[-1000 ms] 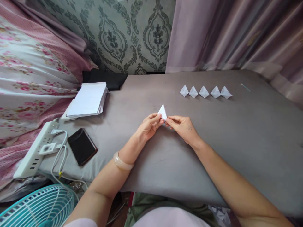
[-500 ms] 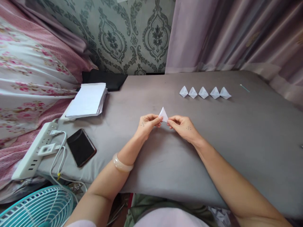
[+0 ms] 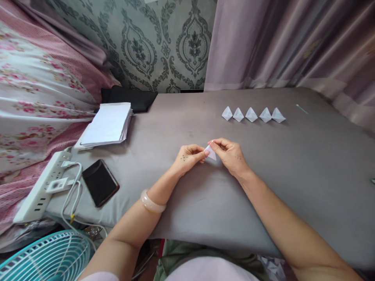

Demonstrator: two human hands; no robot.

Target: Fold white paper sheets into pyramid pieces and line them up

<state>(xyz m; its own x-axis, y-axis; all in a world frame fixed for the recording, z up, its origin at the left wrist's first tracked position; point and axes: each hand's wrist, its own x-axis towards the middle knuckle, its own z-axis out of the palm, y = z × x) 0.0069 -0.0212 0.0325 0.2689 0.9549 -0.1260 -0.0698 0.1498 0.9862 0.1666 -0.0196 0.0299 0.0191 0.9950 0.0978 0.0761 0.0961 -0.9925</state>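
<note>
A small white folded paper (image 3: pixel 211 154) is held between my two hands, above the grey cloth surface (image 3: pixel 164 128). My left hand (image 3: pixel 191 157) pinches its left side between thumb and fingers. At its upper edge my right hand (image 3: pixel 228 153) grips it, the thumb and fingertips pressed together. My fingers cover part of the paper, so its full shape is hidden. Beyond my hands, toward the back right, several folded white paper pieces (image 3: pixel 251 114) stand in a row with their points up.
To the left lie a stack of white paper (image 3: pixel 107 123), a black phone (image 3: pixel 100 182) and a white power strip (image 3: pixel 43 187) with cables. A blue fan (image 3: pixel 52 253) is at the lower left. A thin cotton swab (image 3: pixel 301 109) lies at the back right.
The folded paper has turned from point-up to tilted and moved slightly right and down. My right hand has shifted its grip from the lower right corner to the paper's top.
</note>
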